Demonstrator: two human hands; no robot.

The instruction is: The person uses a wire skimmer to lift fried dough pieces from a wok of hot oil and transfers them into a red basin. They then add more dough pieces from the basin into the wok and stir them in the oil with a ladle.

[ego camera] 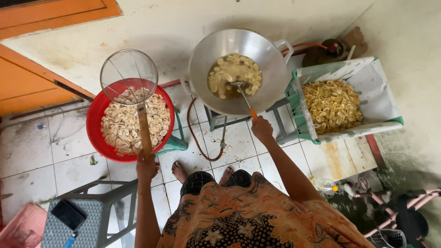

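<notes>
My left hand point(146, 166) grips the wooden handle of a round wire-mesh skimmer point(129, 76), held up over a red basin point(95, 120) full of pale raw slices. My right hand point(262, 128) holds the orange handle of a metal spatula point(240, 91) whose blade sits among slices frying in oil inside a large silver wok point(271, 59). The skimmer's basket looks empty.
A green crate point(294, 103) lined with white paper holds golden fried chips at the right. A hose runs under the wok's stand. A grey stool point(85, 216) with a phone and a lighter stands at lower left, beside a pink basket point(20, 227). My bare feet rest on white tiles.
</notes>
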